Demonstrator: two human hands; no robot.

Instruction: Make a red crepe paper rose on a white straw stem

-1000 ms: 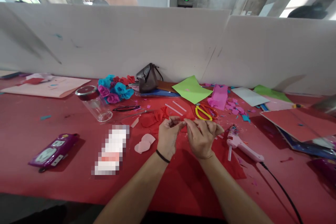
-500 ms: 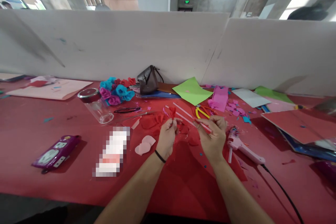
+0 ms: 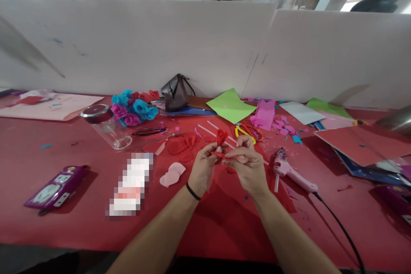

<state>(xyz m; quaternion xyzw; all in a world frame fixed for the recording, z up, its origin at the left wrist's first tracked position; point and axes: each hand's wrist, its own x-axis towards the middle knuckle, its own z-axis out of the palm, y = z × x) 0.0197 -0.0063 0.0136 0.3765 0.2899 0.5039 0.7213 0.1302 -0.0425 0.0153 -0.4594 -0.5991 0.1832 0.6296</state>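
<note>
Over the middle of the red table (image 3: 80,222), my left hand (image 3: 204,167) pinches the base of a small red paper flower (image 3: 221,137), whose petals stand above the fingers. My right hand (image 3: 248,165) meets it from the right, its thumb and forefinger closed on a red paper piece (image 3: 227,158) at the flower's base. Behind the hands lie pale pink sticks (image 3: 205,128) and yellow-handled pliers (image 3: 245,132). Red paper petals (image 3: 181,143) are at the left of the hands, with pale pink paper ovals (image 3: 172,174) nearer.
A pink glue gun (image 3: 295,175) with a black cord lies at the right. Further left are a clear jar (image 3: 112,130), paper flowers (image 3: 135,109) and a purple power strip (image 3: 58,188). A dark bag (image 3: 175,94) leans on the white partition (image 3: 144,43).
My right hand has moved left to meet my left hand and now grips red paper at the flower. The view has tilted down and shifted slightly right.
</note>
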